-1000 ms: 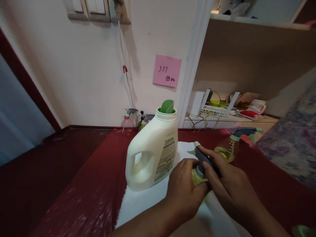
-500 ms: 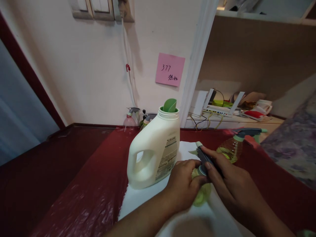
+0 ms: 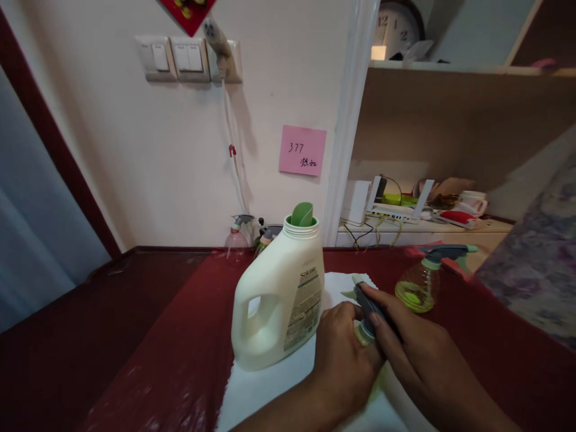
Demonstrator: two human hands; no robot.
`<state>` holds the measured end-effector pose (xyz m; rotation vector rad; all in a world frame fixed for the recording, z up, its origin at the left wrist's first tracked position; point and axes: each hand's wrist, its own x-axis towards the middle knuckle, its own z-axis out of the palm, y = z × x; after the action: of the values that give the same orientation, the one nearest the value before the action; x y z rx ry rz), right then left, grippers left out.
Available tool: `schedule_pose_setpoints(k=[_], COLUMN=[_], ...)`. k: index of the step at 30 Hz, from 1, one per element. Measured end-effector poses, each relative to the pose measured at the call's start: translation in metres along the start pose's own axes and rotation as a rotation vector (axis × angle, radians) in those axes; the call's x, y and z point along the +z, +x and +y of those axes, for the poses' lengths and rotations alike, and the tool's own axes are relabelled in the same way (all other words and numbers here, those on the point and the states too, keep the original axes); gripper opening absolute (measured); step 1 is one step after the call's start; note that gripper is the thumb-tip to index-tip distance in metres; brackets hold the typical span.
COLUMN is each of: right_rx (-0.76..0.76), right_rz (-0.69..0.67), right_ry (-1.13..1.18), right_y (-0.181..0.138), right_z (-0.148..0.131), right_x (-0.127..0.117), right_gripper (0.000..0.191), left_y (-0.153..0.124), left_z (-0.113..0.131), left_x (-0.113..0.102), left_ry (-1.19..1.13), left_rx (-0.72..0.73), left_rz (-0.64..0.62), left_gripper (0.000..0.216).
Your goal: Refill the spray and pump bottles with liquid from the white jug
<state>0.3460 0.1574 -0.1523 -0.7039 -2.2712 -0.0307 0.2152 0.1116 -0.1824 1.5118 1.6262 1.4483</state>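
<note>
Left hand wrapped around spray bottle body; right hand pinching grey trigger head, probably at collar. Bottle on white cloth, 3 o'clock of detergent jug.

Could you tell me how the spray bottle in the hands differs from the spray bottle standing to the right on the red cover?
The held spray bottle is gripped by the left hand and right hand and mostly hidden; the standing spray bottle is untouched and in full view. The held one sits over the white sheet, the other on the red cover. Both have grey-and-green trigger heads and yellowish-green bodies.
</note>
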Motion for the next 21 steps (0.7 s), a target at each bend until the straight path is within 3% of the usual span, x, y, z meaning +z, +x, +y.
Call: schedule_pose_setpoints(k=[3, 7, 9, 16, 21], right_rx=[-0.006, -0.012, -0.001, 0.046, 0.038], right_rz=[-0.006, -0.004, -0.012, -0.049, -0.038], right_ry=[0.007, 0.028, 0.041, 0.053, 0.054], right_y=[0.001, 0.003, 0.003, -0.001, 0.000], right_z=[-0.001, -0.002, -0.003, -0.002, 0.001], right_x=[-0.001, -0.002, -0.001, -0.001, -0.003], right_gripper=[0.035, 0.036, 0.036, 0.037, 0.037], left_y=[0.003, 0.010, 0.010, -0.003, -0.003], left_z=[0.001, 0.005, 0.006, 0.002, 0.004], left_x=[-0.010, -0.022, -0.023, -0.003, -0.003], left_ry=[-0.055, -0.374, -0.388, -0.151, -0.021], left_rx=[0.006, -0.074, -0.066, -0.148, -0.077], left_rz=[-0.086, -0.356, -0.403, 0.008, 0.001], left_gripper=[0.019, 0.027, 0.028, 0.028, 0.016])
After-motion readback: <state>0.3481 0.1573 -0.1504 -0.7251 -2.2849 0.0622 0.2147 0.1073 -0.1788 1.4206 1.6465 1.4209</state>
